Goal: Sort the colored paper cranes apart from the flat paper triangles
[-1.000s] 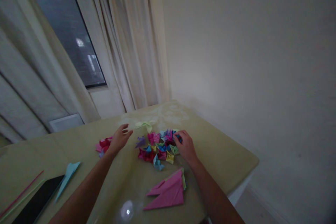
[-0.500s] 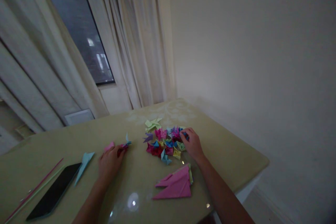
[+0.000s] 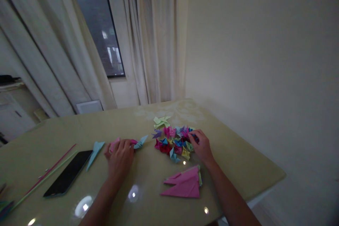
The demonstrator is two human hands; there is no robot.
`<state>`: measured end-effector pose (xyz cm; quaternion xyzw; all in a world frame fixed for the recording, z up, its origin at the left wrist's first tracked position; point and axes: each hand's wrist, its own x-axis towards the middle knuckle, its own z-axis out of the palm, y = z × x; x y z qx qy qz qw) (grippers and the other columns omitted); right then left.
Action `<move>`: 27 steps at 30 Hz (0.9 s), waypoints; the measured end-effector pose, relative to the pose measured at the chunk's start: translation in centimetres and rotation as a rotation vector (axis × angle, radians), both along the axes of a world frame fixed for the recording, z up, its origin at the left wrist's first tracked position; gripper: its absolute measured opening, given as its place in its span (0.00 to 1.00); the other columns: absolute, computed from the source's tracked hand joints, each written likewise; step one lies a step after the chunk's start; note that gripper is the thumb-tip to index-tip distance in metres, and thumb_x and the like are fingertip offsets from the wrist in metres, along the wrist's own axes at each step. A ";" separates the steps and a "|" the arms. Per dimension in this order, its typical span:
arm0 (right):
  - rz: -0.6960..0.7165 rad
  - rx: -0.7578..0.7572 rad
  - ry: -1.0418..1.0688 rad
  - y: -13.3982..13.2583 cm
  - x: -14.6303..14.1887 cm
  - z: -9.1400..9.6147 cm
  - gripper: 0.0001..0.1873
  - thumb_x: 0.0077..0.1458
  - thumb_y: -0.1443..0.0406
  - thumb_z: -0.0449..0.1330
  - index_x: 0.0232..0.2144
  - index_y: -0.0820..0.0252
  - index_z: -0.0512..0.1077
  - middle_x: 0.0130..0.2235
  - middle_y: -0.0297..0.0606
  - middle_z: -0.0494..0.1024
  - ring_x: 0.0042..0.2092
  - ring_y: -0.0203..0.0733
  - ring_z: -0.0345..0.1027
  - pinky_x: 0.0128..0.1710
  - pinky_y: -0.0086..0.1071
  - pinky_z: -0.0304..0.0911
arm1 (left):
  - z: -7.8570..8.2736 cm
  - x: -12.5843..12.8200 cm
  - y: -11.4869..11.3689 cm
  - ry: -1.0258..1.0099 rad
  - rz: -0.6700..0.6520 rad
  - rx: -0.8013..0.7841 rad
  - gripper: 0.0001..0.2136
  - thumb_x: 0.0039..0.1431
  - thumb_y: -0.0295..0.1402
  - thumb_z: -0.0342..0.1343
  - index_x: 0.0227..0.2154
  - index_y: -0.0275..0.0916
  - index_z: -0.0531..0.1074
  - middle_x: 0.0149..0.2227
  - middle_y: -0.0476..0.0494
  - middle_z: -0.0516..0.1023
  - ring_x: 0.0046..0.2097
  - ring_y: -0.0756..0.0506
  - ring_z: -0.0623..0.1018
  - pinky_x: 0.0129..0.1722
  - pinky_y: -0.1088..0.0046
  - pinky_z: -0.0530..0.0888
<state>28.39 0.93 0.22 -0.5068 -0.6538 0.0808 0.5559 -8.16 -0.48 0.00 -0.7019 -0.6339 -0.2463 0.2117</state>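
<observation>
My left hand (image 3: 121,158) rests low over the table, its fingers curled around a pink folded paper piece (image 3: 134,142). A light blue folded tip (image 3: 141,142) sticks out to the right of the fingers, and pink paper (image 3: 113,144) shows at the left of the hand. My right hand (image 3: 201,144) pinches at the right edge of a pile of small colourful origami pieces (image 3: 173,143). A dark blue piece (image 3: 195,137) lies at its fingertips, mostly hidden by the fingers. Nearer me, between the forearms, sits a stack of pink folded paper (image 3: 185,183) with green underneath.
Left of my left hand are a light blue folded paper (image 3: 94,153), a black phone (image 3: 69,173) and thin pink and green sticks (image 3: 51,169). Pale green folded papers (image 3: 161,122) lie behind the pile. The table (image 3: 233,159) meets a wall on the right; curtains hang behind.
The view has swung a little left. The light blue tip by my left hand stood upright and now slants out to the right. My right hand stays at the pile's edge.
</observation>
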 end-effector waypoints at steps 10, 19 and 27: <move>0.014 0.012 -0.006 -0.5 -0.5 0.6 0.12 0.66 0.57 0.59 0.36 0.56 0.78 0.37 0.42 0.78 0.39 0.47 0.73 0.40 0.37 0.70 | -1.3 1.5 1.3 0.040 -0.180 -0.199 0.17 0.64 0.21 0.49 0.46 0.40 0.80 0.48 0.36 0.83 0.50 0.35 0.79 0.53 0.56 0.70; 0.184 0.046 -0.165 -2.0 -2.5 1.7 0.12 0.69 0.59 0.57 0.43 0.54 0.80 0.42 0.44 0.80 0.46 0.49 0.75 0.49 0.41 0.70 | -0.5 3.7 -1.4 -0.200 -0.719 0.239 0.11 0.69 0.27 0.54 0.46 0.42 0.80 0.45 0.40 0.84 0.45 0.45 0.84 0.48 0.70 0.80; 0.733 -0.160 -0.118 -3.5 -6.0 2.2 0.18 0.69 0.52 0.59 0.51 0.55 0.80 0.43 0.40 0.83 0.42 0.43 0.76 0.44 0.34 0.70 | 1.6 6.5 -4.5 -0.047 -1.116 0.265 0.16 0.71 0.24 0.52 0.59 0.36 0.73 0.51 0.33 0.84 0.52 0.42 0.83 0.50 0.67 0.82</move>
